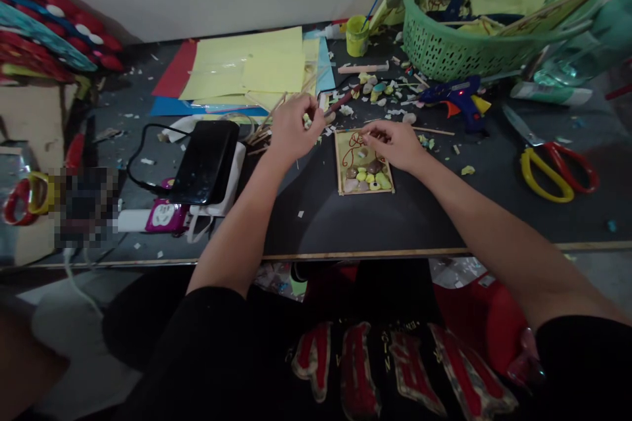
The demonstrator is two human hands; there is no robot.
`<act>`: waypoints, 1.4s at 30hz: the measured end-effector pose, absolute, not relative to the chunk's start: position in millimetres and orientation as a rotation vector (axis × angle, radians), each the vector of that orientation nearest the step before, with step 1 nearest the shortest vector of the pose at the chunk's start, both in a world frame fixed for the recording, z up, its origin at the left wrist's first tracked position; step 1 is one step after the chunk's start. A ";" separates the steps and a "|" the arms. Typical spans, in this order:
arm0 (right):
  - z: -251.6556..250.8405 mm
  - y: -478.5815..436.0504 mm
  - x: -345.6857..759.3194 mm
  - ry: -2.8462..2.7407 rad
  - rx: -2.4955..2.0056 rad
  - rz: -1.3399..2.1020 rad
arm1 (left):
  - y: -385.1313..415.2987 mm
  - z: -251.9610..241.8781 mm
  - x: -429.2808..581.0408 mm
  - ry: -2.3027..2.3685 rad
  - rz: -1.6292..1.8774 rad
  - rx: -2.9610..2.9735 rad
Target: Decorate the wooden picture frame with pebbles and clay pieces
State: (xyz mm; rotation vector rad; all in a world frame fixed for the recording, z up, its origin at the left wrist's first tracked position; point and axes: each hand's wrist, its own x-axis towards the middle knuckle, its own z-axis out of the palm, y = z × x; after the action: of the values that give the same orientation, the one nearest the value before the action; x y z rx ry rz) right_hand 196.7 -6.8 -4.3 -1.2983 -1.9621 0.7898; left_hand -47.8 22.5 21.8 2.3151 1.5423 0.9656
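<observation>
A small picture framed with thin wooden sticks (340, 168) lies on the dark table. Yellow, brown and pale pebbles (366, 179) cover its lower part, and a curly reddish-brown line runs above them. Over its upper right edge, my right hand (395, 145) is closed with thumb and fingertips together at the picture surface; whatever is between them is too small to make out. To the left of the frame, my left hand (296, 125) is curled, with small pale-yellow pebbles (307, 120) showing inside the fingers.
Loose pebbles (380, 92) and paper scraps litter the table behind the picture. A blue glue gun (457, 97) with a red light, scissors (548, 161) and a green basket (444, 52) stand right. Yellow paper sheets (247, 66) and a black phone (205, 161) lie left.
</observation>
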 end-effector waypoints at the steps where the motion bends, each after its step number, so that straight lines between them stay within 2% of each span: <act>1: -5.6 -6.9 196.9 -1.950 -1.273 0.810 | 21.6 16.2 -43.1 1.536 1.024 2.314; 5: -8.5 -8.2 197.8 -1.911 -1.230 0.788 | 13.5 0.3 -26.1 1.384 1.002 2.375; 10: -4.3 -13.5 195.7 -1.847 -1.219 0.711 | -2.8 5.0 -18.2 1.293 0.948 2.398; 16: -5.9 -16.6 192.9 -1.825 -1.154 0.820 | -10.7 5.5 -12.5 1.168 0.951 2.429; 35: -4.4 -20.4 190.5 -1.745 -1.163 0.588 | 1.3 -10.5 -7.6 1.091 0.940 2.741; 42: -6.7 -21.7 188.9 -1.781 -1.161 0.651 | 0.2 -11.9 -6.4 1.105 0.918 2.783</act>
State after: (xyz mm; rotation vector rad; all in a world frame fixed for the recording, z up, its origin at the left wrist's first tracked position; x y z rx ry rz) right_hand 188.9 -21.7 -6.7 -1.1613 -1.7814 0.6508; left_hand -6.4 0.2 -11.9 2.7833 1.1051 0.9178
